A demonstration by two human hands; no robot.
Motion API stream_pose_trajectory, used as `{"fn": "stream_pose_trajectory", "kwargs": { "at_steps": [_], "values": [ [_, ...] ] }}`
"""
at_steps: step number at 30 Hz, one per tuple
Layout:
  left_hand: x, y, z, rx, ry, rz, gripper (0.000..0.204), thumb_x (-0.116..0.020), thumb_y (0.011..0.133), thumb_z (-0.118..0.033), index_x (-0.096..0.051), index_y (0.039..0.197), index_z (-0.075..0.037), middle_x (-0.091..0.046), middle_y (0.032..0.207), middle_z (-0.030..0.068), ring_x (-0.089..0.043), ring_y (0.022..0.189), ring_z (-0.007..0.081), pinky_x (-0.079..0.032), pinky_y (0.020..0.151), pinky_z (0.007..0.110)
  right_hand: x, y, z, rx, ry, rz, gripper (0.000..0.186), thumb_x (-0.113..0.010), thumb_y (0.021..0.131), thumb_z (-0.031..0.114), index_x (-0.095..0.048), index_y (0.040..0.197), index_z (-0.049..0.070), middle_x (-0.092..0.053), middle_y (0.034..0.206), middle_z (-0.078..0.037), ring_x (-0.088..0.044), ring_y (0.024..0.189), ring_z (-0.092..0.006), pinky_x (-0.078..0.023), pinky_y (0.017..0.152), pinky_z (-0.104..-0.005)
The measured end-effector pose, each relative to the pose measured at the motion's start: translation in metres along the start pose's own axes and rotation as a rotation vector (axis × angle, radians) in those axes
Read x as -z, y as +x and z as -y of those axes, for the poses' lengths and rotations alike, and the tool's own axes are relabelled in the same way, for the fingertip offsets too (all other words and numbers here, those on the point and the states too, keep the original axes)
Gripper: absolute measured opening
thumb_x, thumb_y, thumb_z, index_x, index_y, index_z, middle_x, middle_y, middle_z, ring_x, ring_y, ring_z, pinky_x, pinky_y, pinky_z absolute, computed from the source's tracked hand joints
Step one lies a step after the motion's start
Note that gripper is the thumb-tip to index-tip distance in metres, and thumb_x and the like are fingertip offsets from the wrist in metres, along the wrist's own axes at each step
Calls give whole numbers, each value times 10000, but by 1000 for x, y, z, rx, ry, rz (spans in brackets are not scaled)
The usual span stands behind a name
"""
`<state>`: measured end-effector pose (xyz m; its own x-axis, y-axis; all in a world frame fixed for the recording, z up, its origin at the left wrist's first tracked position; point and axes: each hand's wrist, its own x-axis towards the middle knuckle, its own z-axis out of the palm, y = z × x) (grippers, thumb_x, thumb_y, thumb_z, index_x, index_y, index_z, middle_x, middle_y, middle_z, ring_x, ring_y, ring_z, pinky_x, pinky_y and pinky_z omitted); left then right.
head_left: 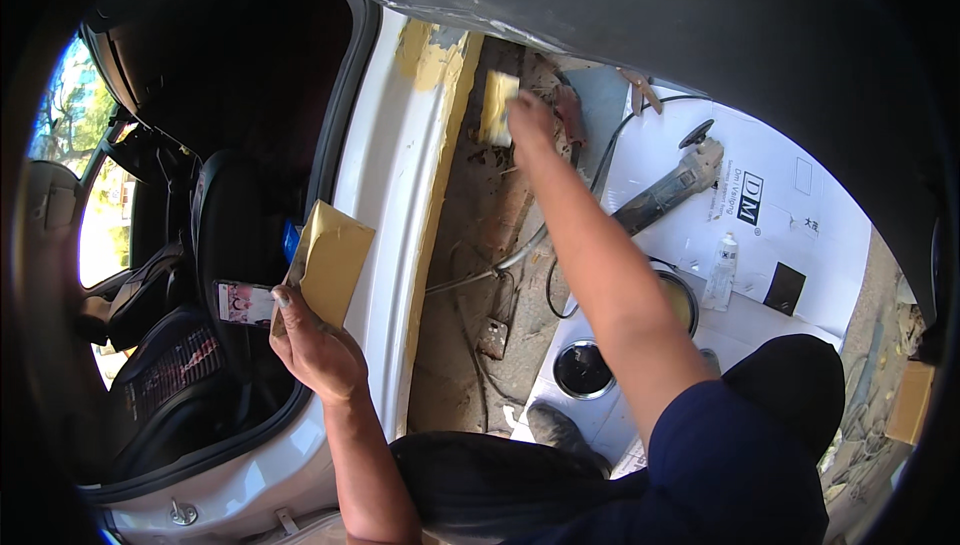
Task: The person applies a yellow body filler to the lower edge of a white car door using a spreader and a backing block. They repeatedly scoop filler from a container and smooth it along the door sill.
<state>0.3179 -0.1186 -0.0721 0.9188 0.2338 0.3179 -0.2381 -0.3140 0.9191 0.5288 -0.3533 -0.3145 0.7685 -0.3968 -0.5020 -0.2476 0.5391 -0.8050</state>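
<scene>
A yellow, flat rectangular piece [494, 110] is gripped by the right hand [532, 125] just right of the white, yellow-edged metal car sill [382, 170], roughly parallel lengthwise, while a tan rectangular board [335, 263] is clasped leftward by the left hand [320, 353].

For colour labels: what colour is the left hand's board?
Dull yellow board, best in head view.

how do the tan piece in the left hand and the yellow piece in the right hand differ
The tan piece looks larger in this view than the yellow piece. The tan piece is fairly even in colour; the yellow piece has a pale patch. The tan piece appears sharp, the yellow piece blurred. Both are held in a hand.
</scene>
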Motion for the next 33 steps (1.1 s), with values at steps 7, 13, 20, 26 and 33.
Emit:
{"fn": "stream_pose_trajectory", "kwargs": {
  "at_steps": [7,13,20,26,33],
  "values": [
    [6,2,0,18,9,1,544,-464,1190,-374,-693,1248,116,-754,1167,155,-691,1072,181,-504,998,335,-23,62,24,73,6,179,300,-685,1049,145,-708,1324,26,-763,1168,-63,-720,997,-179,-596,839,-353],
    [10,1,-3,-2,101,20,555,-456,1190,-388,-696,1226,111,-758,1145,149,-688,1059,169,-495,989,326,-19,-7,0,160,-239,308,454,-681,1038,167,-663,1446,-31,-750,1344,-182,-712,1173,-266,-538,1017,-378],
    [3,2,-6,-69,150,27,546,-468,1187,-388,-708,1170,102,-758,1092,136,-686,1023,158,-494,952,320,-14,-46,-28,224,-242,348,338,-654,1016,127,-697,1267,-95,-791,1157,-194,-707,1051,-208,-538,926,-382],
    [-1,1,-8,-23,104,32,530,-481,1185,-385,-710,1180,93,-759,1084,123,-682,1020,150,-499,937,320,-11,-84,-72,377,-270,363,208,-644,975,129,-575,929,-62,-604,872,-313,-539,737,-438,-462,717,-511],
    [-17,5,-4,138,-88,-20,487,-505,1183,-370,-704,1193,75,-744,1149,139,-680,1047,165,-509,972,337,40,-109,-83,104,-438,669,309,-671,976,154,-758,1224,-9,-802,1015,-148,-709,892,-231,-557,829,-413]
  ]
}}
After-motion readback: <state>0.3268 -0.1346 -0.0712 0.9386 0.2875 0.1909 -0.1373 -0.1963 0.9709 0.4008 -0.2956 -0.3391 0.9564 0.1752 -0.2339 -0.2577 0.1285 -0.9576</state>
